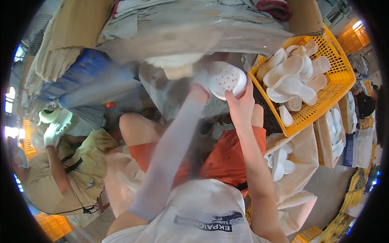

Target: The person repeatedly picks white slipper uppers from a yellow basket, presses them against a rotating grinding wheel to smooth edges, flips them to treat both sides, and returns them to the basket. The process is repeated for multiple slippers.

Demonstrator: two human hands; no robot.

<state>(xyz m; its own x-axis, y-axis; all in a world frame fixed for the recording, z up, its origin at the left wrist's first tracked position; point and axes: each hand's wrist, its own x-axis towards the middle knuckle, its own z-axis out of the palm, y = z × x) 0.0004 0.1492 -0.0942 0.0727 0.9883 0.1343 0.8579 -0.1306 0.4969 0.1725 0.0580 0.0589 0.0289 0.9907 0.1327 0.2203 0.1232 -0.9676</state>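
Note:
A white clog [227, 79] with small holes in its upper is held out in front of me, just right of a round, fluffy white wheel [173, 60]. My right hand [242, 103] grips the clog's near right edge, thumb on the upper and fingers around the side. On its left side, my left hand [199, 79] meets the clog in a pale glove with a reddish cuff. That hand is smeared by motion and its fingers are mostly hidden, though it appears closed on the clog. A pale sleeve covers the left forearm.
At the right, a yellow crate [283, 117] holds several white clogs. More white shoe pieces lie in a cloth-lined container [300, 162] below it. A cardboard box [79, 24] and grey plastic sheeting stand ahead. On the left sits a co-worker [69, 170] with a gloved hand raised.

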